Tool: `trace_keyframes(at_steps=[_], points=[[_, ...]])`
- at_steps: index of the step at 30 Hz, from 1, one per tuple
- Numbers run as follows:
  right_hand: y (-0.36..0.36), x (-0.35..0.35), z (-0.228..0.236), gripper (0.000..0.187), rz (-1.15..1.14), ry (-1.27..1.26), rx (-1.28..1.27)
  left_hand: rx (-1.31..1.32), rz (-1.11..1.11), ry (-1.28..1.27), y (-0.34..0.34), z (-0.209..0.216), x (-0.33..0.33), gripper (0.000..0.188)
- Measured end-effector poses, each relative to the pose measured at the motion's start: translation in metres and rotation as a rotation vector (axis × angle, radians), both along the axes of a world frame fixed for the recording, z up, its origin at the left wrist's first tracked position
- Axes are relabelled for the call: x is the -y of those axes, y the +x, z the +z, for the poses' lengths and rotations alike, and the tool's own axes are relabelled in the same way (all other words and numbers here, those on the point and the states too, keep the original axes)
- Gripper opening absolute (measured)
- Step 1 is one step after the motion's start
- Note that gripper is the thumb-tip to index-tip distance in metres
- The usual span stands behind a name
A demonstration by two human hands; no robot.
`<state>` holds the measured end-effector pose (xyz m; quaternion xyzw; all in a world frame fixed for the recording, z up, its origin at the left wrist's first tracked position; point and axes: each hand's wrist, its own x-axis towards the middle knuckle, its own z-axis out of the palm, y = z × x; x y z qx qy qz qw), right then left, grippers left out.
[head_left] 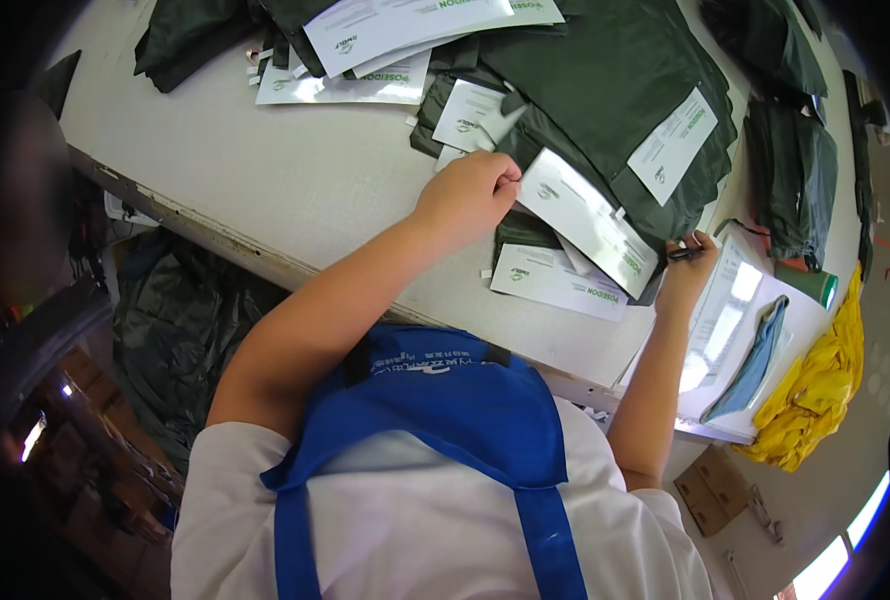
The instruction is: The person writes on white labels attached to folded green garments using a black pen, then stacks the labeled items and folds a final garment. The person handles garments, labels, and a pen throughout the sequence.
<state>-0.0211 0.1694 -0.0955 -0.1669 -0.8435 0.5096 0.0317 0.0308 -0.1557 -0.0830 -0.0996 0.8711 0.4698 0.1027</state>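
Note:
Dark green folded garments lie piled on the white table, with white printed cards attached. My left hand is closed at the left end of a long glossy card, its fingertips pinched against that edge. At the card's lower right end, my right hand is closed around a slim black pen-like object. Its exact kind is too small to make out. Another printed card lies below the long one, close to the table's near edge. A smaller card rests on the big garment stack.
More printed cards cover dark bundles at the far left. Packed dark garments, printed sheets, a blue strip of cloth and yellow fabric lie at the right. Dark green material hangs below the table's edge.

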Motion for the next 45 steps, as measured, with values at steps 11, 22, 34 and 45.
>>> trace_keyframes(at_steps=[11, 22, 34, 45], points=[[0.015, 0.055, 0.034, 0.029, 0.258, 0.135, -0.282, 0.192, 0.178, 0.363, 0.011, -0.007, -0.015, 0.019], [0.045, 0.141, 0.015, 0.009, 0.481, -0.331, -0.093, 0.189, 0.382, 0.69, 0.024, -0.018, -0.029, 0.021], [0.047, 0.15, 0.003, 0.013, 0.507, -0.203, -0.006, 0.237, 0.547, 0.761, 0.015, -0.016, -0.025, 0.032], [0.05, 0.149, 0.001, 0.012, 0.445, -0.21, -0.133, 0.24, 0.561, 0.798, 0.015, -0.019, -0.024, 0.033]])
